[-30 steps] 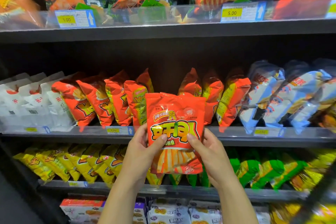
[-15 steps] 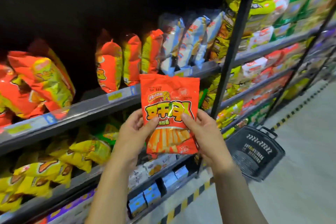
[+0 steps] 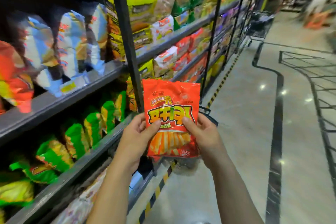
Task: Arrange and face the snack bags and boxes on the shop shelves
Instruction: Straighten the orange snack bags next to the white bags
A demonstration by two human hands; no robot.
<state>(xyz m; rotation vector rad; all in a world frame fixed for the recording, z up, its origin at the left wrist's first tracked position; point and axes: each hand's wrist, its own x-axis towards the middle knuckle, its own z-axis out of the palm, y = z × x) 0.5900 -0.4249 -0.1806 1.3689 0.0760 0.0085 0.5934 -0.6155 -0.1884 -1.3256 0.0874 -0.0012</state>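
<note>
I hold an orange snack bag (image 3: 171, 100) upside down in front of me, its printed front facing me. My left hand (image 3: 135, 138) grips its lower left side with the thumb on the front. My right hand (image 3: 203, 132) grips the lower right side the same way. The bag is away from the shelves (image 3: 60, 100), over the aisle floor. Blue-and-white bags (image 3: 72, 42) stand on the shelf at upper left, green and yellow bags (image 3: 91, 127) on the shelf below.
A black shelf upright (image 3: 127, 42) stands just behind the bag. A dark shopping basket (image 3: 209, 114) sits on the floor behind my hands. A wire cart (image 3: 309, 71) is at right. Yellow-black tape (image 3: 221, 82) marks the shelf base along the aisle floor.
My view has swung right, from facing the orange bags on the shelf to looking down the aisle. Both hands keep the same hold on the orange bag.
</note>
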